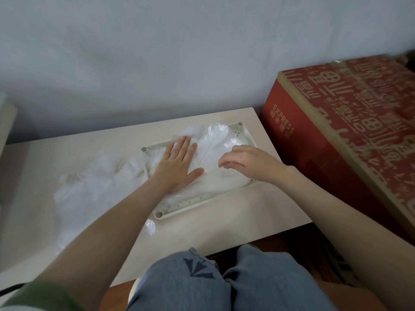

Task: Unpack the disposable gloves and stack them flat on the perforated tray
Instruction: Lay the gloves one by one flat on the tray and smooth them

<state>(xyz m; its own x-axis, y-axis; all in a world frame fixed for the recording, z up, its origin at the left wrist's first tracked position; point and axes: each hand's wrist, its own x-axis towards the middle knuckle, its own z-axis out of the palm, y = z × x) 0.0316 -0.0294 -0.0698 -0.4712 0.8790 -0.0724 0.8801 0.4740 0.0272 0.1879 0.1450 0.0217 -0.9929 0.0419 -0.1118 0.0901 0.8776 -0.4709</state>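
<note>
Some gloves (215,140) lie on the tray (190,202) mid-frame, the left hand (179,163) pressing them flat and open. The right hand (249,161) curls over them (pinching? cannot tell). A pile (89,182) of more waits at left.

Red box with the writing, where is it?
In the head view the red box stands at the right, beside the right end of the table, near the wall and just past the perforated tray.

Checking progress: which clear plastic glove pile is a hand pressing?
The pile on the cream perforated tray, under the left hand; the other lies untouched.
</note>
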